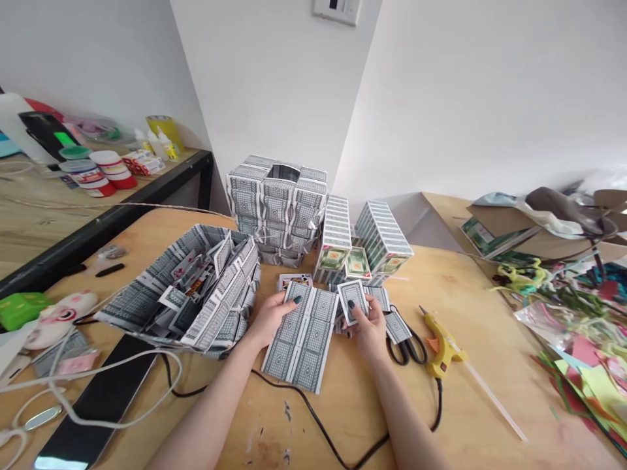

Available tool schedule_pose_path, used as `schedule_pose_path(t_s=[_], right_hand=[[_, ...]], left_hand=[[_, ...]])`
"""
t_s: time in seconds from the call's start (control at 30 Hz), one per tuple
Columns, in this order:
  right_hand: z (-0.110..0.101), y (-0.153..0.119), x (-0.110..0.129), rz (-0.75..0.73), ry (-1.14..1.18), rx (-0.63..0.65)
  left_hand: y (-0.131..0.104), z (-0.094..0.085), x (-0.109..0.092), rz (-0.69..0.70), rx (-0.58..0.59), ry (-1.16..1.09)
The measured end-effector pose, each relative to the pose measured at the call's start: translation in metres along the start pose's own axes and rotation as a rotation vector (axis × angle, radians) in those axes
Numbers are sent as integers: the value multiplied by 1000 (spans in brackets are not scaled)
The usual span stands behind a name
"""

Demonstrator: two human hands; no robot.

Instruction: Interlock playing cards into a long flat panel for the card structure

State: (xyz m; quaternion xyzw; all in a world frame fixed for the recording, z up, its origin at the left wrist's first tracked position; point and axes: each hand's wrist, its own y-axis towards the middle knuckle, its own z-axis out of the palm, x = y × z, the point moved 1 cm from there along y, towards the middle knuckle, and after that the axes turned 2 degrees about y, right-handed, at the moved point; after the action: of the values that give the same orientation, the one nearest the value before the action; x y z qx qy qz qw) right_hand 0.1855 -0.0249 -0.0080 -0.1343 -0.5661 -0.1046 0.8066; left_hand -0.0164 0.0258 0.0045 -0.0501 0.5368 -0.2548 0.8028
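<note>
My left hand (272, 317) grips the upper left edge of a flat panel made of joined playing cards (301, 339), its patterned backs facing up. Between thumb and fingers, my right hand (368, 326) pinches a single playing card (353, 301), back side toward me, just right of the panel's top corner. Behind the hands lie a face card (294, 282) and more loose cards (398, 326). To the left sits an open box built from cards (147, 294), with loose cards inside it. A taller card-built block (277, 209) stands at the back.
Stacked card packs (384, 238) stand behind my right hand. A yellow glue gun (443, 346), a clear glue stick (494, 401) and black-handled scissors (409, 349) lie to the right. A black cable (313, 414) crosses the table in front. Coloured paper scraps (582, 385) cover the far right.
</note>
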Motion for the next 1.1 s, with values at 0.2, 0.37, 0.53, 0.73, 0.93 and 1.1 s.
schedule_pose_path(t_s=[0.2, 0.37, 0.53, 0.73, 0.93, 1.1], right_hand=[[-9, 4, 4, 4, 9, 10], [-2, 4, 1, -29, 38, 171], [-7, 5, -1, -119, -59, 136], [-12, 6, 4, -117, -172, 105], [-12, 8, 1, -176, -205, 9], [-12, 8, 2, -191, -225, 38]], left_hand=[[0, -2, 0, 14, -43, -20], [0, -4, 1, 8, -43, -7], [2, -3, 1, 9, -48, 0], [2, -5, 2, 15, -60, -22], [1, -6, 1, 7, -80, -5], [3, -7, 3, 16, -63, -15]])
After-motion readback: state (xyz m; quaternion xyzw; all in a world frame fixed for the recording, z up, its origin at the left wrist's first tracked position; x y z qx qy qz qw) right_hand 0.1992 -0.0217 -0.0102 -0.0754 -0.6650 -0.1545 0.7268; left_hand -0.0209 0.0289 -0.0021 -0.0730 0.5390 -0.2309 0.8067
